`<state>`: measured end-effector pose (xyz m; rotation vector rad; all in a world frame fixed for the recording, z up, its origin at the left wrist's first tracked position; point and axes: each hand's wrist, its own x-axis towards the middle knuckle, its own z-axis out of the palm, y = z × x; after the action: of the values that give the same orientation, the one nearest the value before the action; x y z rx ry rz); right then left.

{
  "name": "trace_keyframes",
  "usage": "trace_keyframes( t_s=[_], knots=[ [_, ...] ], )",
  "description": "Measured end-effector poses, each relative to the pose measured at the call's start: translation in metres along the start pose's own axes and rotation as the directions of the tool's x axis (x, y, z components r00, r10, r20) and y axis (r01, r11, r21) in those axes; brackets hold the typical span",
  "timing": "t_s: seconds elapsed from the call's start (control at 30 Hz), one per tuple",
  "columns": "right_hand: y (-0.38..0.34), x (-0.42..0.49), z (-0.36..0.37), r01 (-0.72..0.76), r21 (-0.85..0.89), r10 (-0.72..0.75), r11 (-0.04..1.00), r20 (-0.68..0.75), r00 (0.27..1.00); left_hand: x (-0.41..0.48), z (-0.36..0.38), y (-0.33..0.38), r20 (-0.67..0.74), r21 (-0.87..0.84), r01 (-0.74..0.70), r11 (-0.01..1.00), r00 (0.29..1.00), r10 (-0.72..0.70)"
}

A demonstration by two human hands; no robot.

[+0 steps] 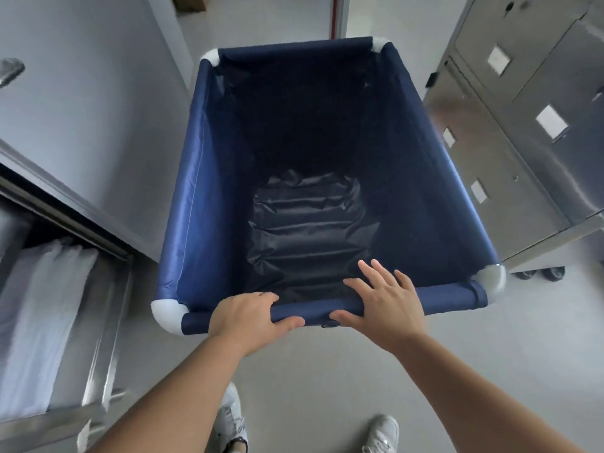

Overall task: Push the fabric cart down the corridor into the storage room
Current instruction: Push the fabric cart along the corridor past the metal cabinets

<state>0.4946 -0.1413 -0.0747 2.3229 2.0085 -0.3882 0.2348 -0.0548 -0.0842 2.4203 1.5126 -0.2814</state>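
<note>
A navy blue fabric cart [196,178] with white corner joints stands right in front of me, and I see nothing inside it but its wrinkled dark lining. My left hand [248,317] is wrapped around the near top rail, fingers over it and thumb under. My right hand [385,305] rests on the same rail to the right, fingers spread out over the edge and thumb below the bar.
A steel cabinet [523,142] with labelled doors stands on casters close to the cart's right side. On the left, a grey door or wall [81,109] and a steel shelf unit [98,338] holding folded white linen [39,322]. Grey floor and a doorway lie ahead.
</note>
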Motion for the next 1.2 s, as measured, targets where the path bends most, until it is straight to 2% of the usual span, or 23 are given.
trace_keyframes(
  t_s=[0.4, 0.73, 1.07, 1.2],
  knots=[
    [0.107, 0.02, -0.023, 0.098, -0.083, -0.094, 0.992, 0.05, 0.994, 0.022, 0.009, 0.106, -0.067, -0.044, 0.09, 0.995, 0.993, -0.093],
    [0.196, 0.052, -0.044, 0.167, -0.116, -0.162, 0.979, 0.055, 0.985, 0.051, 0.002, 0.193, -0.058, -0.085, 0.155, 0.984, 0.985, -0.16],
    [0.285, 0.085, -0.06, 0.324, -0.121, -0.315, 0.938, 0.087, 0.945, 0.08, 0.006, 0.285, -0.139, -0.063, 0.319, 0.946, 0.935, -0.325],
    [0.314, 0.098, -0.066, 0.364, -0.125, -0.35, 0.923, 0.12, 0.929, 0.092, 0.005, 0.313, -0.114, -0.104, 0.364, 0.925, 0.92, -0.375]
  ],
)
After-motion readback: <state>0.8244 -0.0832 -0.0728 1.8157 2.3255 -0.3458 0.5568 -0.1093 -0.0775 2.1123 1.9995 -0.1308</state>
